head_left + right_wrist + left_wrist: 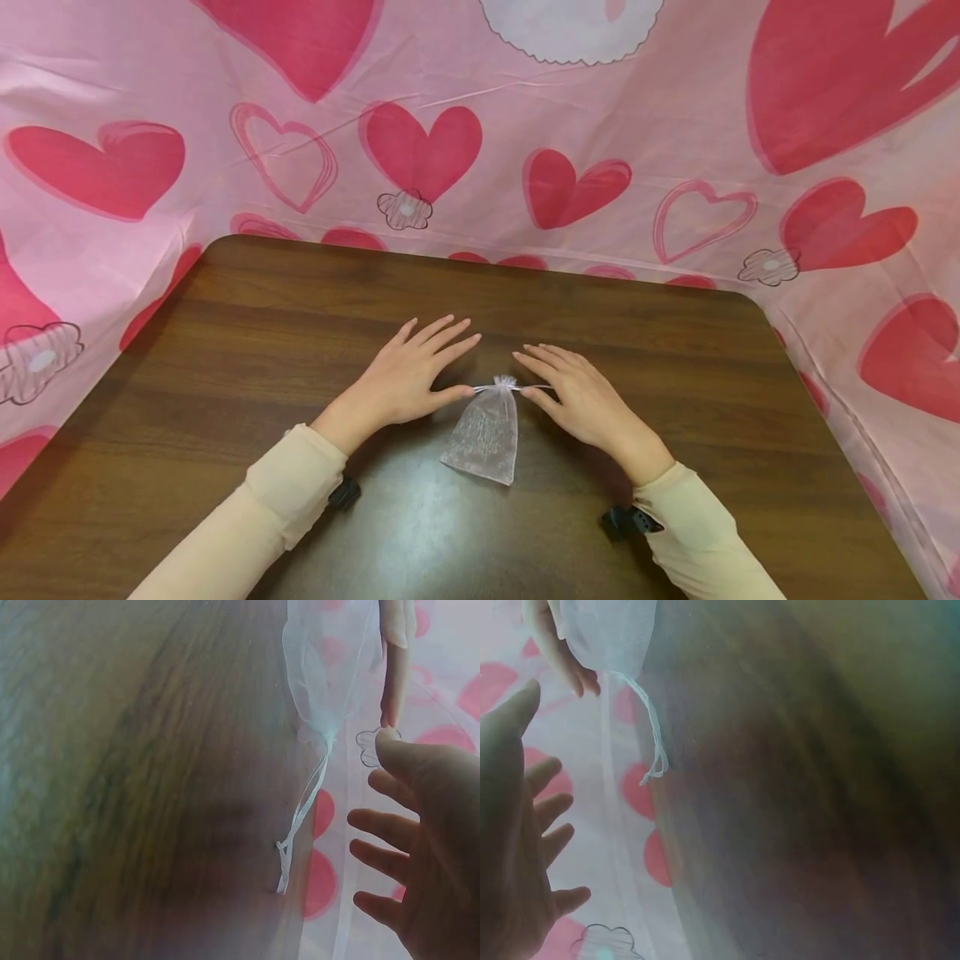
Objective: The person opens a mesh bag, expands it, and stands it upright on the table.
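the small sheer bag [483, 433] lies on the brown table [187, 400] between the left hand [405, 379] and the right hand [588, 398], its long axis running nearly straight away from the near side, the gathered neck [505, 382] pointing to the far edge and leaning slightly right, the wide bottom facing back. its thin strings [483, 388] run out sideways from the neck, one to each side. both hands have their fingers spread apart, gripping nothing, thumbs by the strings, though i can't tell whether they touch.
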Demonstrator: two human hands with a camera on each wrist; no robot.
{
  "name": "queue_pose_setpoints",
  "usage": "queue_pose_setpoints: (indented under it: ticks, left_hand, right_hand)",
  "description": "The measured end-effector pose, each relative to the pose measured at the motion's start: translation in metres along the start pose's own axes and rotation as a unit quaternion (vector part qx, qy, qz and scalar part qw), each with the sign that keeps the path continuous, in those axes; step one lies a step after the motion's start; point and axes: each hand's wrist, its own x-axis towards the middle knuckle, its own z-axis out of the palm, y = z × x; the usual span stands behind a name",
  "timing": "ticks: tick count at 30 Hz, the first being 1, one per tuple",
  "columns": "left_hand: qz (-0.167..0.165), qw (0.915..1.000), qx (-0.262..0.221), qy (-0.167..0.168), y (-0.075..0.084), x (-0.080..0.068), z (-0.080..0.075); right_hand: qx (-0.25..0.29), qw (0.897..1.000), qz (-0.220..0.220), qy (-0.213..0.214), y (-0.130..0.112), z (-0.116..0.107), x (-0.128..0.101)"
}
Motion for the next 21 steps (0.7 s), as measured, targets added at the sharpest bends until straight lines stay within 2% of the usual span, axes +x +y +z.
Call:
queue_pose_setpoints:
  ticks: [6,15,21]
  left_hand:
    - [-0.004,0.9998,-0.02,-0.003,0.002,0.007,0.0]
    - [-0.013,0.9988,-0.046,-0.005,0.002,0.017,0.002]
    - [-0.01,0.9969,-0.076,-0.015,0.005,0.025,0.004]
  right_hand:
    - [0.022,1.0,0.007,0.002,0.0,0.001,0.003]
    - [0.04,0.998,-0.024,0.032,0.001,0.002,0.011]
    - [0.048,0.998,-0.007,0.028,0.0,0.003,0.013]
